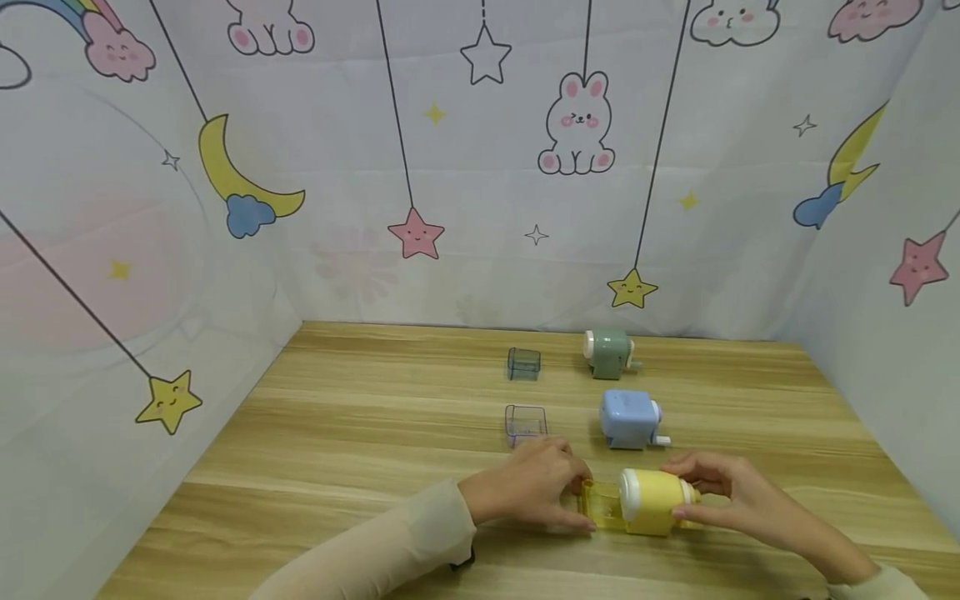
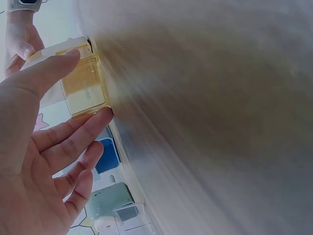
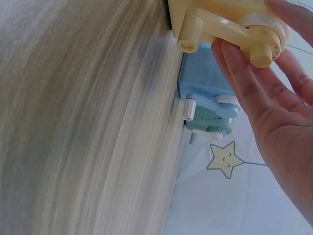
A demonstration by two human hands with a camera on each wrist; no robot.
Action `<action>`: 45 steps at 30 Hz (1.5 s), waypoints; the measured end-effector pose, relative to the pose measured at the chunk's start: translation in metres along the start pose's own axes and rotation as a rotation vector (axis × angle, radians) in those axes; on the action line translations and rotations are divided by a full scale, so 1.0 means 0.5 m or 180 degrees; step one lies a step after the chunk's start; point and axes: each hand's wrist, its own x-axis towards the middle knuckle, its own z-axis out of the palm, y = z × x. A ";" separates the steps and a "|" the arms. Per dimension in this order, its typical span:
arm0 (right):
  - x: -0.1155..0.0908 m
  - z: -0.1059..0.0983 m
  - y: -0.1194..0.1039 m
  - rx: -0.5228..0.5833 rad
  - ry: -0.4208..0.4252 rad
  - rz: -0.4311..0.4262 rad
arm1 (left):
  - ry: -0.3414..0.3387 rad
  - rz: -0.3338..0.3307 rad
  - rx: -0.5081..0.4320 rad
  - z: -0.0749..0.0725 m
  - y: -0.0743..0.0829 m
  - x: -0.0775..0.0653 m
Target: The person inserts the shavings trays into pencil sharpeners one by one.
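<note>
A yellow crank pencil sharpener point(image 1: 651, 502) stands at the near right of the table. My right hand point(image 1: 738, 498) grips its body from the crank side, thumb on the near face and fingers on the far one. In the right wrist view the yellow crank point(image 3: 220, 30) points away from the palm. My left hand point(image 1: 528, 483) holds a clear yellow shavings drawer point(image 1: 600, 505) at the sharpener's left side. Thumb and fingertips sit on opposite edges of that drawer in the left wrist view. Part of it overlaps the sharpener's base.
Behind the yellow one stand a blue sharpener point(image 1: 630, 419) and a green sharpener point(image 1: 609, 353). To their left lie a clear bluish drawer point(image 1: 527, 423) and a clear dark greenish drawer point(image 1: 523, 364). Printed cloth walls point(image 1: 480, 283) bound the wooden table point(image 1: 337, 433).
</note>
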 end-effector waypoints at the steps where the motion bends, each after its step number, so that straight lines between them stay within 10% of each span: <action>1: 0.000 0.000 0.000 -0.0001 0.0003 -0.0006 | -0.0004 -0.0002 0.0003 0.000 0.000 0.001; 45: 0.001 -0.003 -0.001 0.0094 -0.0016 -0.0018 | -0.0063 0.0014 0.0169 0.002 0.024 0.034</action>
